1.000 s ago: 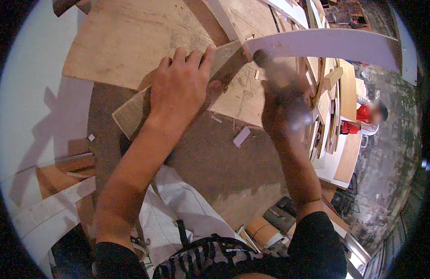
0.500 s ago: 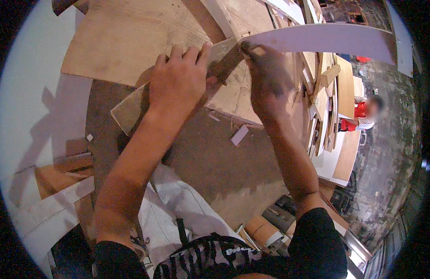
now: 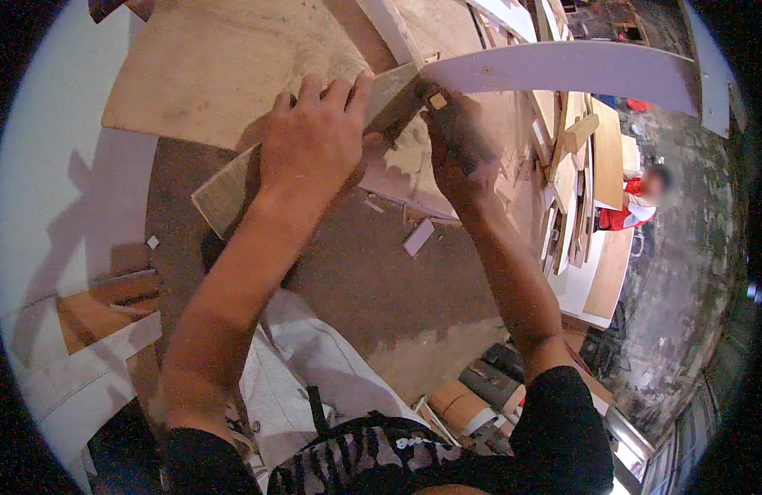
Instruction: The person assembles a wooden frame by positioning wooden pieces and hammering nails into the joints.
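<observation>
My left hand [image 3: 311, 140] grips a narrow wooden board [image 3: 228, 191], its fingers curled over the top. That board slants from the lower left up to the end of a long pale strip of board [image 3: 562, 66]. Near where the two meet is my right hand [image 3: 462, 140], closed, dark in shadow and a little blurred. A small, light, square-ended piece [image 3: 437, 101] shows at its fingers. The rest of that piece is hidden, so its kind stays unclear.
A wide plywood sheet [image 3: 208, 74] lies beyond my left hand. Wood offcuts [image 3: 575, 165] are piled at the right, with a person in red [image 3: 637, 202] farther off. A small pale block [image 3: 418, 237] lies below my hands, and rolled material [image 3: 463, 404] near my right elbow.
My right hand has turned and shifted slightly left and down from the strip's end, and the light square piece now shows. The left hand keeps its grip on the board.
</observation>
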The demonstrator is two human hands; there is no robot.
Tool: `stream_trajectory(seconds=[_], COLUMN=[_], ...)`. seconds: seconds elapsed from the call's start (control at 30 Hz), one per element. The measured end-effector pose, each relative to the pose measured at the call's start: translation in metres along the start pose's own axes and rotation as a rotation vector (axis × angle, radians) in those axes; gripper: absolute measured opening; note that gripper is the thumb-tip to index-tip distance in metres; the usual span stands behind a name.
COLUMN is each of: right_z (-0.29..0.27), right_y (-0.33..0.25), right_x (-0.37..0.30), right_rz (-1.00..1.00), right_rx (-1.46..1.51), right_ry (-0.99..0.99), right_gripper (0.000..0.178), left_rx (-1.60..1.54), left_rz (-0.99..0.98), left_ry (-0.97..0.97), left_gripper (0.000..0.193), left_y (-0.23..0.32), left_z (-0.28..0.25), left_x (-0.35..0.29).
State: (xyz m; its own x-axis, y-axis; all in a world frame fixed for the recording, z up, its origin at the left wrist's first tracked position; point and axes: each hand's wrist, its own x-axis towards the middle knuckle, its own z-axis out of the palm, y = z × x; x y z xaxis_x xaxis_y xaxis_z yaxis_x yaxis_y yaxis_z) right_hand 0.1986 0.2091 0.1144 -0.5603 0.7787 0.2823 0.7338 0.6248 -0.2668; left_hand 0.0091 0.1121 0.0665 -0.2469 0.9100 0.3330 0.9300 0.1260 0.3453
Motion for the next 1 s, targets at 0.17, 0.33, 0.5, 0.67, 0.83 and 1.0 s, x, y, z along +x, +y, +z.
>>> stream_trajectory(seconds=[0.17,0.33,0.5,0.67,0.83,1.0], right_z=[-0.007,0.004,-0.019,-0.011,0.005,-0.028], right_y=[-0.008,-0.002,-0.031,-0.006,0.004,-0.019], right_x=[0.006,0.01,0.0,-0.005,0.02,0.008], right_rz=[-0.134,-0.038,0.073,-0.143,-0.102,-0.065], right_rx=[0.133,-0.148,-0.282,-0.05,-0.322,-0.078], right_ry=[0.045,-0.06,-0.191,0.084,-0.296,-0.114], right_gripper=[0.039,0.036,0.039,0.042,0.037,0.038], left_rx=[0.021,0.015,0.031,-0.026,0.057,-0.023], left_rz=[0.001,-0.028,-0.008,-0.022,0.01,-0.009], left_ry=[0.005,-0.041,-0.02,-0.008,0.01,-0.002], left_gripper=[0.064,0.063,0.063,0.062,0.063,0.063], left_y=[-0.007,-0.004,-0.012,-0.006,-0.007,-0.006], left_z=[0.003,-0.004,0.0,0.001,0.001,0.005], left_x=[-0.001,-0.002,-0.006,-0.002,0.003,-0.002])
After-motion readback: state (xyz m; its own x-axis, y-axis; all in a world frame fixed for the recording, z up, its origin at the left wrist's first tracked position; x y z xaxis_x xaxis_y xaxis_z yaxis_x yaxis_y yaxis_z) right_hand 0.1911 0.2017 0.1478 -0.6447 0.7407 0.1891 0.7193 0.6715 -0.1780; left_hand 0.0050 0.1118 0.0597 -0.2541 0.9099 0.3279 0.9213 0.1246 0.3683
